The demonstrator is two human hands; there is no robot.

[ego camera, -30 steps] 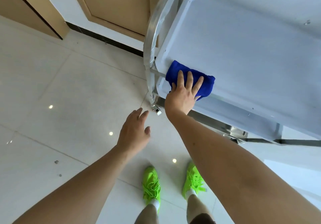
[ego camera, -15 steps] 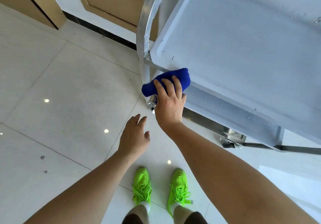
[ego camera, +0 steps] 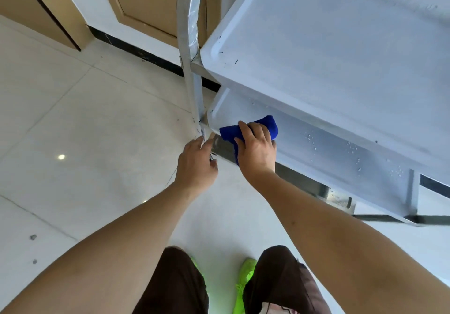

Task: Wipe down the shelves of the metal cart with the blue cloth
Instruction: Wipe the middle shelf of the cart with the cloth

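Blue cloth point(ego camera: 246, 131) lies bunched on the lower shelf point(ego camera: 316, 148) at its near-left corner, the right hand point(ego camera: 255, 150) pinching it. Left hand point(ego camera: 196, 165), loosely curled and empty, hovers beside the cart's post point(ego camera: 192, 70). Droplets remain rightward; the top shelf point(ego camera: 328, 45) looks dry, probably done.

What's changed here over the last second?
The right hand carried the blue cloth off the top shelf, over its edge, down to the lower shelf. The left hand moved up to the cart's corner post. The person has crouched. The cloth stayed in the same hand; the cart hasn't moved.
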